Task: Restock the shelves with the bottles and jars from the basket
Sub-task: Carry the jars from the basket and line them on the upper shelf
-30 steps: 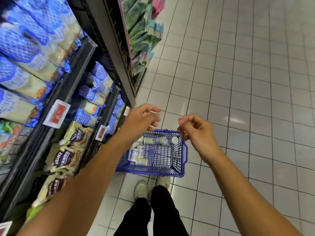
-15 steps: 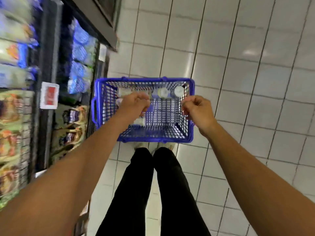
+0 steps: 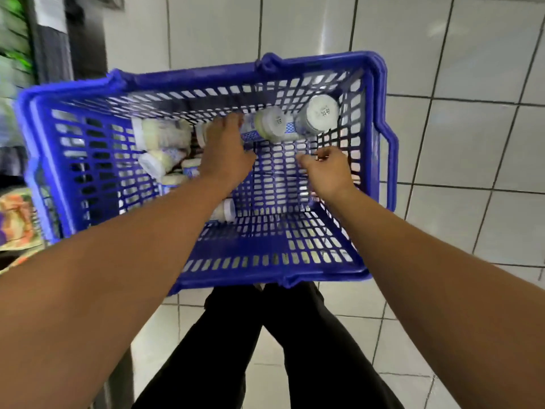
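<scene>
Shelf (image 3: 17,208) sits well left of both hands, blurred, its packs unreadable. The blue basket (image 3: 265,278) is on the floor under both forearms, and both hands are inside it.

Left of the left hand: a jar pile (image 3: 160,140), white lids, lying on their sides every which way, axes mixed. It is just beside the wrist.

Left hand (image 3: 225,156) is palm down, its fingers (image 3: 233,121) stretched forward toward the far wall. They look straight and released, nothing gripped as far as shows, and the tips are blurred. A lone jar (image 3: 225,209) lies on its side under that forearm, lid pointing right.

Ahead of the hands and between them: the middle jar (image 3: 269,124), just beside the left fingertips. Its lid faces up at the camera, so its long axis runs roughly up-down, tilted. The corner jar (image 3: 321,112) is right of it, same pose, ahead of the right hand.

Right hand (image 3: 326,171) is lower and nearer the body, its fingers curled with thumb meeting index. Cannot tell if it pinches anything.

Judgement: the left hand is nearer the middle jar and it needs a top-down grip round the lid. The corner jar suits the right hand.
</scene>
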Motion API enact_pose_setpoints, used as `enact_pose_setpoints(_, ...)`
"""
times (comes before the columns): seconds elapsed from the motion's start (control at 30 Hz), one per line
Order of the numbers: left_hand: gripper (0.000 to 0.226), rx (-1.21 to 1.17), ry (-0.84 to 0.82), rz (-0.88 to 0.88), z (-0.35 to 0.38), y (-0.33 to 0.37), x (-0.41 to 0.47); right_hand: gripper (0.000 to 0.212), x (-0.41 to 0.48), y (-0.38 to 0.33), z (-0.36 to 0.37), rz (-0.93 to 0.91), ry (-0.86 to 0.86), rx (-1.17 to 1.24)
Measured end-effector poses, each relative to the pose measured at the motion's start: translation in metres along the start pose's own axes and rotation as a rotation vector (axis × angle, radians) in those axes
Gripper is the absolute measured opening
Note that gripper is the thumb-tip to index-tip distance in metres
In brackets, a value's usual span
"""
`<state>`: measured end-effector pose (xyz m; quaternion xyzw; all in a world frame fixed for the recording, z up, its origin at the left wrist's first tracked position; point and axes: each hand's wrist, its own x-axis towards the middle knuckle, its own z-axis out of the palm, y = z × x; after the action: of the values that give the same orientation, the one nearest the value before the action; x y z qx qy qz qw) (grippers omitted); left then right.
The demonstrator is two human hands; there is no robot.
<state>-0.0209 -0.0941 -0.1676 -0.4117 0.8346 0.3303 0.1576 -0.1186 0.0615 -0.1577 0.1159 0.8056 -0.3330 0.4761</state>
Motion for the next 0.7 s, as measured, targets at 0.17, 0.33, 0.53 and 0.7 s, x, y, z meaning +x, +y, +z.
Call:
enact_pose_setpoints(0.17,0.081,0.143,0.118,0.133,0.034,-0.010,0.026,0.066,0.047,-0.001,0.038,0.057,0.198,0.196)
enact_pose_setpoints(0.33,0.077,0.226,0.165,0.095,0.058,-0.016,0.040,0.076,0.067,-0.018,0.070,0.126,0.383,0.533)
enact_pose_setpoints(0.53,0.071,0.119,0.207,0.155,0.061,-0.022,0.043,0.065,0.073,-0.037,0.080,0.160,0.584,0.626)
enact_pose_setpoints(0.7,0.069,-0.072,0.060,0.273,0.052,-0.042,0.040,0.056,0.067,-0.018,0.081,-0.008,0.649,0.431)
